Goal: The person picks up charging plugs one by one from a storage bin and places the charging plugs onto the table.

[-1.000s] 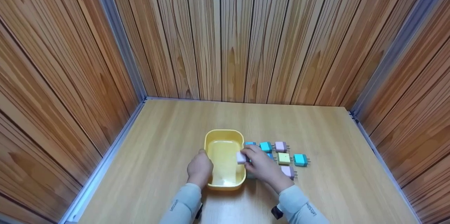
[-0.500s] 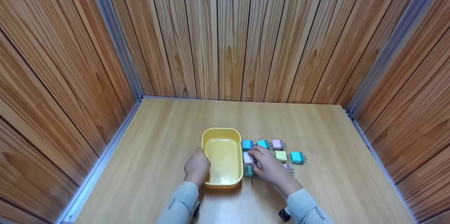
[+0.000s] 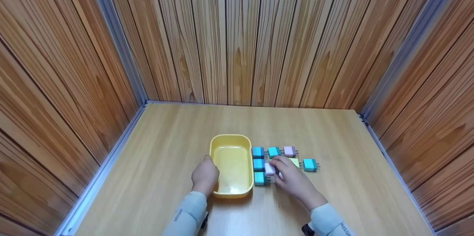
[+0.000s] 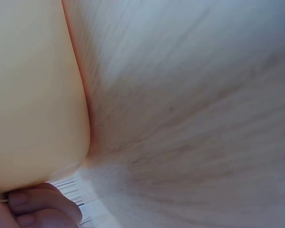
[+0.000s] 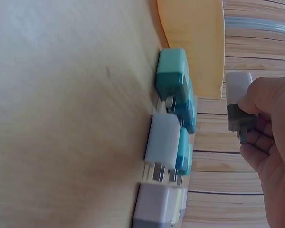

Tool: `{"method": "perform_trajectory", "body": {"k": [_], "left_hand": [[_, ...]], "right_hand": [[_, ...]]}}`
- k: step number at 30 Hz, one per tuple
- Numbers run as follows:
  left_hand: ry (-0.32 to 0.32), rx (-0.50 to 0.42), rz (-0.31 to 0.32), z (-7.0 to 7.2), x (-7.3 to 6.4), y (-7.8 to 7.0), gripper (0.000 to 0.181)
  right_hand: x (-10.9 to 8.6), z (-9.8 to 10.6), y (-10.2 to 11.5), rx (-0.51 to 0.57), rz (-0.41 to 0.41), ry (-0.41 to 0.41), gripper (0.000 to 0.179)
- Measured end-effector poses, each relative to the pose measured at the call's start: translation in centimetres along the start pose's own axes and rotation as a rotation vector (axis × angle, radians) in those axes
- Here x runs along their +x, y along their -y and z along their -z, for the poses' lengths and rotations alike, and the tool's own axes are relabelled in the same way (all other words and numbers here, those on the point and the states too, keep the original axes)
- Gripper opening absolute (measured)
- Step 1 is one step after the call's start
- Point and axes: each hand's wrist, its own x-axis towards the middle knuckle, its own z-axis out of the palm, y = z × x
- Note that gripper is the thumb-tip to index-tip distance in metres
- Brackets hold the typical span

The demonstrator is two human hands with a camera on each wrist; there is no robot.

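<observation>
My left hand point(image 3: 205, 175) grips the left rim of a yellow plastic tray point(image 3: 232, 169); in the left wrist view its curled fingers point(image 4: 42, 202) lie at the tray's edge. With thumb and fingers my right hand point(image 3: 294, 180) pinches a pale lilac plug-in charger point(image 3: 270, 169). In the right wrist view this held charger point(image 5: 240, 99) hangs above the others, prongs towards the palm side. Beneath and around it lie blue chargers point(image 3: 258, 165), turquoise chargers point(image 3: 274, 152), a lilac charger point(image 3: 289, 151) and a partly covered yellow charger point(image 3: 294, 162).
Several chargers lie in rows along the tray's right side, close to its wall. A turquoise charger point(image 3: 310, 165) sits farthest right. Wood-grain panels point(image 3: 233, 43) enclose the wooden table point(image 3: 177, 128) at the back and both sides.
My right hand has carried the lilac charger from the tray's right rim rightwards over the rows, uncovering blue and turquoise chargers beside the tray. The left hand keeps its hold.
</observation>
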Motion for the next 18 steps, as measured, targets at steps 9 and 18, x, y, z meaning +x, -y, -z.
{"method": "perform_trajectory", "body": {"k": [9,18], "left_hand": [[-0.015,-0.006,-0.007,-0.1,-0.1,0.3,0.032],[-0.022,0.0,-0.011,-0.2,0.0,0.1,0.026]], "right_hand": [[-1.2,0.6,-1.7,-0.03,-0.022,-0.014,0.052],[-2.2,1.1,-4.2,-0.044,0.017,-0.078,0.048]]}}
